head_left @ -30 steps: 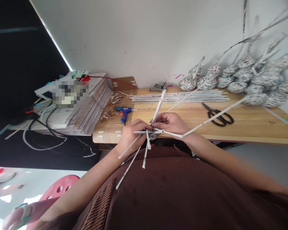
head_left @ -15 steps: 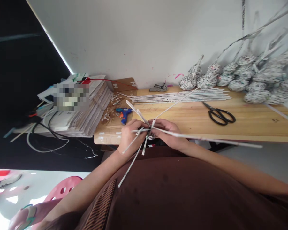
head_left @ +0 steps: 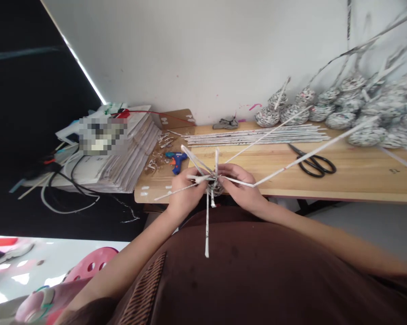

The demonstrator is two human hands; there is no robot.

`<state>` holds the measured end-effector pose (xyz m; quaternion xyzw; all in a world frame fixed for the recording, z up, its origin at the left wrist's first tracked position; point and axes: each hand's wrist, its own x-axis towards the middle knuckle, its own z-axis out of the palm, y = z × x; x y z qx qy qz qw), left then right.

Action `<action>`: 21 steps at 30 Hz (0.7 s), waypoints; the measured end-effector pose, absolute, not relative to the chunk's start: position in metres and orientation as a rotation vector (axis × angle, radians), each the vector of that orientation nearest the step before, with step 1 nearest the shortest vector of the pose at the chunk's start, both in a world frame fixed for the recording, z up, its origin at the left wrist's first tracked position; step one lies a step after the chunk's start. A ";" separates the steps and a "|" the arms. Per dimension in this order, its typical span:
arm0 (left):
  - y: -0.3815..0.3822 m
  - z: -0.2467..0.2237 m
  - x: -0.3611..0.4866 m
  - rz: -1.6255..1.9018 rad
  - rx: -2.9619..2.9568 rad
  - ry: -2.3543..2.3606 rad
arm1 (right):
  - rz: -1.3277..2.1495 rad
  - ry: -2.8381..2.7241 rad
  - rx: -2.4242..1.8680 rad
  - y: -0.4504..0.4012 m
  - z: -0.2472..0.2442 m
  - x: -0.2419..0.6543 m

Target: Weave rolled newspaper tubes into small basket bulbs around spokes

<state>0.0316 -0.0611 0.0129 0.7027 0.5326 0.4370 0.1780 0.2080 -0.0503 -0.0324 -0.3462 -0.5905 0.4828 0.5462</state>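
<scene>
A small woven paper piece (head_left: 215, 188) is held between my two hands at the table's front edge, with several paper strips sticking out all round it. My left hand (head_left: 186, 192) is closed round its left side. On its right side, my right hand (head_left: 240, 186) is closed with the fingers near the base of the strips. One long strip (head_left: 312, 155) runs from beside my right thumb, bends, and rises to the right over the scissors. Another strip (head_left: 207, 230) hangs down toward the brown apron. The fingertips are partly hidden by the strips.
Black-handled scissors (head_left: 315, 164) lie to the right on the wooden table (head_left: 359, 180). Behind are a bundle of paper rods (head_left: 257, 136) and several woven gourd shapes (head_left: 267, 116). A blue glue gun (head_left: 177, 161), paper scraps and a paper stack (head_left: 136, 158) are at left.
The long right strip has swung from pointing low right to slanting up over the scissors, now bent. The woven piece has turned, and its lower strips point more straight down.
</scene>
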 end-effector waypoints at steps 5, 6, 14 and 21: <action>-0.062 0.007 0.031 1.286 1.982 1.493 | 0.891 -1.476 -0.910 -0.054 -0.030 0.209; -0.062 0.006 0.030 1.287 1.984 1.490 | 0.887 -1.477 -0.911 -0.055 -0.030 0.209; -0.065 0.011 0.031 1.247 1.946 1.445 | 0.769 -1.554 -0.856 -0.058 -0.030 0.209; -0.061 0.006 0.032 1.278 1.798 1.370 | 0.819 -1.560 -0.797 -0.057 -0.027 0.208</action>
